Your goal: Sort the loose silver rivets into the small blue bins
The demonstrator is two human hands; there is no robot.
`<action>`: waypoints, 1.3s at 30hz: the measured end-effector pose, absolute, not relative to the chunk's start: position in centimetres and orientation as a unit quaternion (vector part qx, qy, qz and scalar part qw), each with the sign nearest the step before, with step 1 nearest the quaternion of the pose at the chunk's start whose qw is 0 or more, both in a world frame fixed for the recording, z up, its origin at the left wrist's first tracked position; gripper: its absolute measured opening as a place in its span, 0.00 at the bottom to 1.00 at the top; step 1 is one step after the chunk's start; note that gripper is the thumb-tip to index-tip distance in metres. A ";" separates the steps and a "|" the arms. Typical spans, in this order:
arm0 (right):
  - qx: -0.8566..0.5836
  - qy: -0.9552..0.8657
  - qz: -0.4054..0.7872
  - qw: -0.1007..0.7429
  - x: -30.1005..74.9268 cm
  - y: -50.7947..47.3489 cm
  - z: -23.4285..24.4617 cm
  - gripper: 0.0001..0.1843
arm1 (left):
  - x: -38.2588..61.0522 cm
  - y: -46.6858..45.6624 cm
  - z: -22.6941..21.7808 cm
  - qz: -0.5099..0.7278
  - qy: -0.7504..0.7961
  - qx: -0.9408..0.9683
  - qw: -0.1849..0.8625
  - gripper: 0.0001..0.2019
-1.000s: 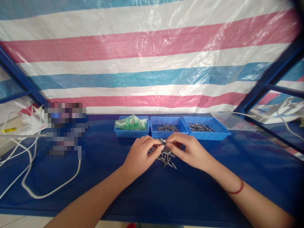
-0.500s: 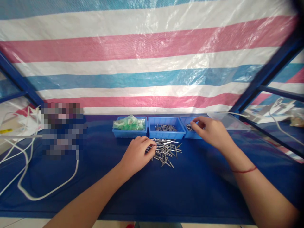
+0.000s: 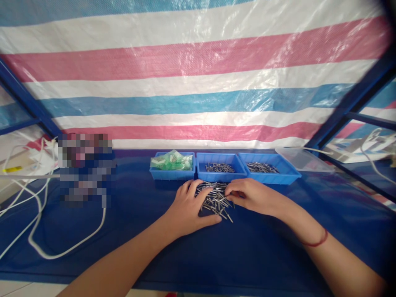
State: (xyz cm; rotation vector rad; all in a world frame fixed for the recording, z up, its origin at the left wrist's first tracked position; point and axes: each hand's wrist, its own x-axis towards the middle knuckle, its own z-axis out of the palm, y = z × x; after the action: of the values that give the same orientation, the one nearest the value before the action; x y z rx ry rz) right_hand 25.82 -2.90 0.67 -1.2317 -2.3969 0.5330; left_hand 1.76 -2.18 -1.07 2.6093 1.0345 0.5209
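Observation:
A loose pile of small metal pins [image 3: 216,199] lies on the blue table cover [image 3: 216,251] in front of three blue trays. My left hand [image 3: 188,208] rests on the pile's left side, fingers spread over the pins. At the pile's right edge my right hand [image 3: 252,197] has its fingertips pinched together among the pins; what they hold is too small to make out. The left tray [image 3: 172,166] holds green plastic parts in a bag, while the middle tray [image 3: 220,166] and the right tray [image 3: 267,167] hold metal pins.
A clear plastic lid [image 3: 303,160] lies right of the trays. White cables [image 3: 40,214] loop over the left of the table beside a blurred-out object [image 3: 85,169]. A striped tarp [image 3: 198,70] hangs behind, framed by blue metal bars [image 3: 349,103].
My right hand came back from the right tray to the pile's right edge. My left hand uncurled and spread flat over the pins.

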 end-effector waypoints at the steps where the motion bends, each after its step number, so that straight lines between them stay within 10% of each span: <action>1: -0.440 -0.852 0.192 0.208 25.7 -3.0 0.8 0.06 | 1.8 -2.2 -1.0 0.188 0.358 0.903 0.148 0.32; 14: -0.425 -0.749 0.287 0.419 22.7 -4.8 1.4 0.09 | 2.6 -1.9 -0.8 0.326 0.297 0.880 0.174 0.10; 39: -0.414 -0.757 0.239 0.446 22.1 -5.1 1.6 0.04 | 3.1 -2.0 -0.8 0.362 0.305 0.846 0.245 0.06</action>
State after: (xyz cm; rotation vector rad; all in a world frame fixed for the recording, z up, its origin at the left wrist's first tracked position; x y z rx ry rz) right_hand 22.07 -5.11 1.63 -1.0253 -1.8742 0.5927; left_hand 3.06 -2.04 -0.78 2.3101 0.8333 0.9887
